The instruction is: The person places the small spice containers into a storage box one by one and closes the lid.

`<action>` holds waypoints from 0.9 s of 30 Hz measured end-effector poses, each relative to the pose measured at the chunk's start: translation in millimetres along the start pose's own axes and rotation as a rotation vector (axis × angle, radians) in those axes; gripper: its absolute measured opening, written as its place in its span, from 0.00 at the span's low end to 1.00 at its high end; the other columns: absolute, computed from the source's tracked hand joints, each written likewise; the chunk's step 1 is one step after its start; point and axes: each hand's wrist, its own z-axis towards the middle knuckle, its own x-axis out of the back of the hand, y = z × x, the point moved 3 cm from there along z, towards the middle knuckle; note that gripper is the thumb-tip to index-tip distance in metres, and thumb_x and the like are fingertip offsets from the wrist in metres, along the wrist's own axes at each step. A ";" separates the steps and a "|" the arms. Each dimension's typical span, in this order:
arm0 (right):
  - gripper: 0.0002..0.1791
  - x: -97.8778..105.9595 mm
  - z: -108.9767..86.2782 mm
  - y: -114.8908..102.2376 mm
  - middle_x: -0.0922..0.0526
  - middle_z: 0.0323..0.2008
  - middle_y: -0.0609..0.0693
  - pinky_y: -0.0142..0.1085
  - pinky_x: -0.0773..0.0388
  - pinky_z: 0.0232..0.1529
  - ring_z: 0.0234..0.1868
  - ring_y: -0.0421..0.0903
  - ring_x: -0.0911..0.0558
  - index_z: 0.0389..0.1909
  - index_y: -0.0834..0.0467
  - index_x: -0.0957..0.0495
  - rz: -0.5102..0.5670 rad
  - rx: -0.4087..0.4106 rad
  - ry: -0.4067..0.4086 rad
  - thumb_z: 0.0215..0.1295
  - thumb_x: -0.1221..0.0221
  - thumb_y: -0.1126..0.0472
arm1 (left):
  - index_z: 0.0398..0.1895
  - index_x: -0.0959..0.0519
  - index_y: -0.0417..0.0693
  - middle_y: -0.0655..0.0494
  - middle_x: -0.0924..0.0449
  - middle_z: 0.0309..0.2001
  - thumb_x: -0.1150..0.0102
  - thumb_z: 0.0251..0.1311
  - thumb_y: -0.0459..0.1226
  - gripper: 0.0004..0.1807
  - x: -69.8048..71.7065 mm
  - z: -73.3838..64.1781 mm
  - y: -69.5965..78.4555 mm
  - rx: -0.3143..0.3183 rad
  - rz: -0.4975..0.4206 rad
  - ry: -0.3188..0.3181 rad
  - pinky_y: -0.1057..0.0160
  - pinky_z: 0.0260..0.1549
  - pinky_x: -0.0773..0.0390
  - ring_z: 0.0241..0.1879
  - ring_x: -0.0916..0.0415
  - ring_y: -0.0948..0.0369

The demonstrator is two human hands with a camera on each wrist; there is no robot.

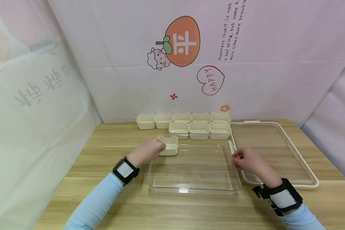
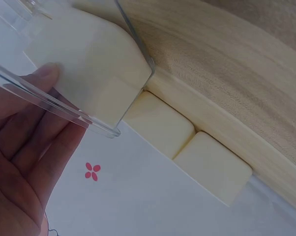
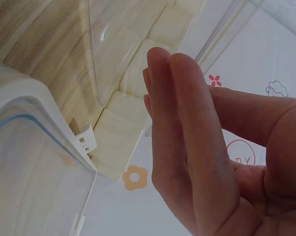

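My left hand (image 1: pixel 148 149) pinches the wall of a small cream bin (image 1: pixel 172 151) at the far left corner of a clear plastic box (image 1: pixel 189 191). In the left wrist view the thumb lies against the cream bin (image 2: pixel 89 64), seen through the box's clear wall, and the other fingers extend below the rim. My right hand (image 1: pixel 248 159) is at the right wall of the box, its thumb and fingers brought together at the rim. From the right wrist, the fingers of that hand (image 3: pixel 192 132) hide the part of the rim between them.
Several more cream bins (image 1: pixel 199 131) stand in two rows behind the box, along the back cloth (image 1: pixel 126 80). To the right, a clear lid with a white frame (image 1: pixel 294 150) and clips lies flat on the wooden table (image 1: pixel 103 207).
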 end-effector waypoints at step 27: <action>0.17 1.6 -2.1 -1.2 0.16 0.31 0.60 0.39 0.18 0.27 0.25 0.47 0.15 0.44 0.76 0.25 0.003 0.029 -0.031 0.64 0.43 0.64 | 0.17 0.29 0.51 0.63 0.35 0.17 0.40 0.55 0.29 0.13 9.2 5.0 -3.3 0.002 -0.092 -0.002 0.72 0.20 0.37 0.19 0.40 0.68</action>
